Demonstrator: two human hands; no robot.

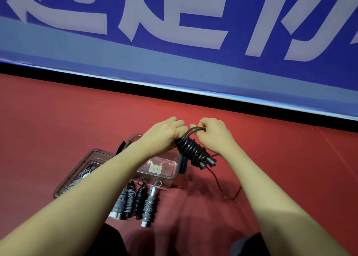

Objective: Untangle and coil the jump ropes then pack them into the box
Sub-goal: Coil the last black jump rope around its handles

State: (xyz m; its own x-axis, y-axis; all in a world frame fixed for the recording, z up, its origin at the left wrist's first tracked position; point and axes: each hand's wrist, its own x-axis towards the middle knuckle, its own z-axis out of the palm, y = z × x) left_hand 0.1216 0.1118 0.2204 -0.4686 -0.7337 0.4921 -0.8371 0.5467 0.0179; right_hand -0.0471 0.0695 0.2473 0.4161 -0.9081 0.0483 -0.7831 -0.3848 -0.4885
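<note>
A black jump rope point(191, 150) is wound into a tight bundle round its two handles and held above the red floor. My left hand point(164, 133) grips the bundle's upper end. My right hand point(215, 134) pinches a loop of the rope at the top. A loose tail of black rope point(222, 186) trails down to the floor. A clear plastic box point(166, 170) stands under my left forearm. Its lid point(65, 182) lies to the left with a grey coiled rope point(81, 178) on it. Several coiled ropes, grey point(149, 205) and black point(139, 199), lie in a row before the box.
The red floor point(58, 124) runs to a black strip at the foot of a blue banner point(174, 66) with large white characters. My dark-clothed knees point(112, 240) show at the bottom edge.
</note>
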